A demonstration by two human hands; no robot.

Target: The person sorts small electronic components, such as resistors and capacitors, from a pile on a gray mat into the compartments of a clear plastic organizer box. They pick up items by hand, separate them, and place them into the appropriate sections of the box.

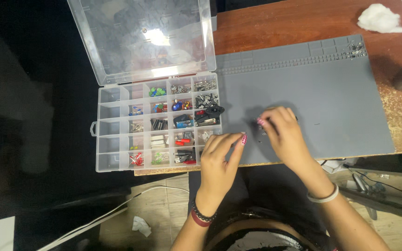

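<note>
- My right hand (pixel 282 132) is curled over the grey mat (pixel 331 102), fingertips pinched together on something tiny and dark; too small for me to make out what it is.
- My left hand (pixel 219 155) rests at the mat's near edge, fingers loosely bent and holding nothing, right beside the organiser's lower right corner.
- The mat is smooth rubbery grey, with ridges and little square pockets along its far edge; a few tiny metal bits (pixel 355 48) sit in the far right pocket.
- To my left, the clear plastic organiser box (pixel 112 139) lies with its lid (pixel 140 39) thrown back; its compartments hold small electronic parts in red, green, blue and black, while the left-hand column looks bare.
- Glare on the lid hides whatever is behind it.
- A white wad of cotton (pixel 380 19) sits on the worn wooden table (pixel 280 23), far right corner.
</note>
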